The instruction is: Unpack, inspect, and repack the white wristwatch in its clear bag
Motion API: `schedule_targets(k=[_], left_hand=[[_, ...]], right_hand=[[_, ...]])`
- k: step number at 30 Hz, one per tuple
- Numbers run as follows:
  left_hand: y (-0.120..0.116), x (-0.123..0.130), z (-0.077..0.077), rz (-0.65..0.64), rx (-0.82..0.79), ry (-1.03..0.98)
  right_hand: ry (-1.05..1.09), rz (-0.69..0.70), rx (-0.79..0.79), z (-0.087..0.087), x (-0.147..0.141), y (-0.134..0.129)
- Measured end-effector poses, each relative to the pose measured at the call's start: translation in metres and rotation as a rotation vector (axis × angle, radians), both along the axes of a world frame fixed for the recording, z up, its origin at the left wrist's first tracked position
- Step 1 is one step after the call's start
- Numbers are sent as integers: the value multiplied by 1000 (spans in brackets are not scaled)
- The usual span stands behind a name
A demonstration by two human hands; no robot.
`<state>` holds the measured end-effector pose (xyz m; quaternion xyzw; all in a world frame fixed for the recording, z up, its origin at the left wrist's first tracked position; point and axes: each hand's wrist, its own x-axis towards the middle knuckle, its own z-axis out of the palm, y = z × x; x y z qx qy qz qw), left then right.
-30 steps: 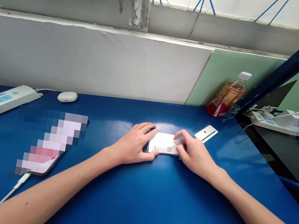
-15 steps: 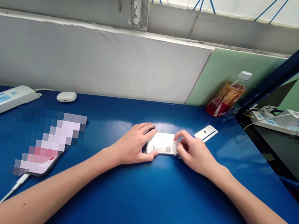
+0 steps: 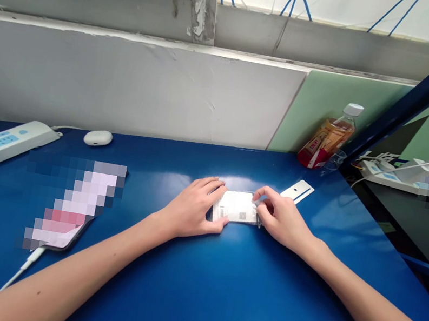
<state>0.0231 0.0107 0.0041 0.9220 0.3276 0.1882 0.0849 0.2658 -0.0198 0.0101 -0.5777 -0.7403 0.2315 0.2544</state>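
Observation:
A small flat white packet (image 3: 235, 206) with printed codes on its face lies on the blue table, its edges looking like clear plastic wrap. My left hand (image 3: 196, 208) grips its left end, thumb along the near edge and fingers over the far side. At the right end, my right hand (image 3: 277, 215) is closed with thumb and forefinger pinched at the packet's edge; what exactly lies between the fingertips is hidden. Just behind my right hand is a white card (image 3: 298, 191) with a dark stripe, partly covered by the fingers.
On the blue table (image 3: 194, 283), a phone (image 3: 79, 203) with a charging cable lies to the left. A white earbud case (image 3: 97, 137) and a power strip (image 3: 7, 145) are behind it. A drink bottle (image 3: 327, 138) leans at the back right by a blue post (image 3: 420, 85).
The whole view has shifted slightly to the right in the picture. Both hands stay at the packet's two ends, with only a tiny movement of the right fingers.

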Motion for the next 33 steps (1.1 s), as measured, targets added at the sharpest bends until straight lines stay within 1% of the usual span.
schedule_targets(k=[5,7,10,12,13,16,20,24,27,33], left_hand=[[0,0,0,-7,-9,0],[0,0,1,1,-11,-4],[0,-1,1,29,-12,8],[0,-1,1,40,-18,28],[0,-2,1,37,-22,41],[0,-2,0,14,-32,61],[1,-3,-1,9,-48,20],[1,-3,-1,15,-59,-3],[1,-3,0,0,-50,-26],[2,-5,-1,-20,-52,-71]], right_hand=[[-113,44,58,3,-1,-4],[-160,33,118,4,1,-4],[-215,18,256,2,6,0],[-268,36,325,0,9,2],[-295,54,336,-1,11,3],[-321,97,282,-2,14,5],[-195,140,176,2,14,8],[-87,158,111,5,13,10],[-64,164,93,6,12,10],[-41,240,110,5,13,10]])
